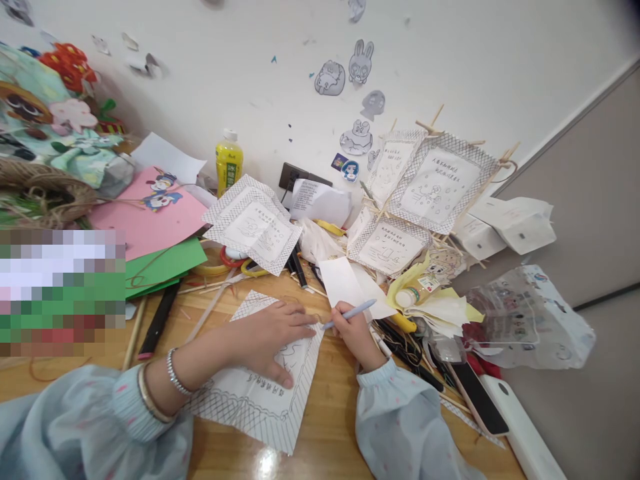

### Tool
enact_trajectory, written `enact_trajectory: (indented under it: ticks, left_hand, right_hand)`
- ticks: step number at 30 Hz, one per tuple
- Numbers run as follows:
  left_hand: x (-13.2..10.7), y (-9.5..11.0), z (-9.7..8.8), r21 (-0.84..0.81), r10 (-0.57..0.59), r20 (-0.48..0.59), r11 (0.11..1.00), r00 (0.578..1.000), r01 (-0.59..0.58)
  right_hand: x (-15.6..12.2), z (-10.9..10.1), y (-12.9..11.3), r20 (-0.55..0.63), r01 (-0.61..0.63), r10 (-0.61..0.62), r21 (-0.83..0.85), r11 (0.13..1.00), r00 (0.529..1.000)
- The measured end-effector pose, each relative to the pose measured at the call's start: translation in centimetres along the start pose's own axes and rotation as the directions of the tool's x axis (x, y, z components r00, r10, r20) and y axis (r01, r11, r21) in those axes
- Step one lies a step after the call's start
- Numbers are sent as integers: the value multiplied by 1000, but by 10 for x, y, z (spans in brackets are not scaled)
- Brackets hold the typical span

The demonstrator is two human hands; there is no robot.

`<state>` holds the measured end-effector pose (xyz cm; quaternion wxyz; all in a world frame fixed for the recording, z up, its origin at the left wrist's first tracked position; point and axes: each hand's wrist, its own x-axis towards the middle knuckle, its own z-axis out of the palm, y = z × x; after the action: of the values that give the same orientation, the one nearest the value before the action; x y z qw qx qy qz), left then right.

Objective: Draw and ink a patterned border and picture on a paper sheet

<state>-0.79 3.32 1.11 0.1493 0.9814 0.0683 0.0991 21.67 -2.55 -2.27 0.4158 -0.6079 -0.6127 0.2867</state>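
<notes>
A sheet of white paper [270,427] with a hand-drawn crosshatched border, a few written characters and a line drawing lies on the wooden table in front of me. My left hand [273,337] rests flat on it, fingers spread, covering part of the drawing. In my right hand [353,330] is a light blue pen [357,312], held between thumb and fingers at the right edge of the sheet. The pen's tip is by the paper's upper right border; whether it touches I cannot tell.
Behind the sheet stand a similar drawn paper [253,227] and a yellow drink bottle [229,163]. A stick frame with drawn panels [430,183] leans at the wall. Markers, a small bottle [411,295], a phone [479,398] and a plastic bag [540,320] crowd the right; pink card [150,220] lies left.
</notes>
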Motion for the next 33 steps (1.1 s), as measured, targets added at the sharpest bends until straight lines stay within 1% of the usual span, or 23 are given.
enact_trajectory:
  ticks: [4, 11, 17, 24, 33]
  left_hand:
    - [0, -1, 1, 5, 13, -16, 1000, 1000, -13]
    - [0, 2, -1, 2, -7, 0, 1000, 1000, 7]
    - [1, 3, 2, 21, 9, -35, 1000, 999, -8]
    - [0, 5, 2, 38, 31, -58, 999, 998, -29]
    - [0, 1, 7, 23, 42, -89, 999, 995, -40]
  right_hand:
    - [0, 0, -2, -3, -12, 12, 0, 1000, 1000]
    - [-1, -1, -4, 5, -54, 54, 33, 998, 999]
    - [-1, -1, -2, -49, 19, -16, 76, 997, 999]
    - [-2, 0, -6, 6, 25, -25, 24, 999, 1000]
    - [-2, 0, -6, 10, 30, -30, 7, 1000, 999]
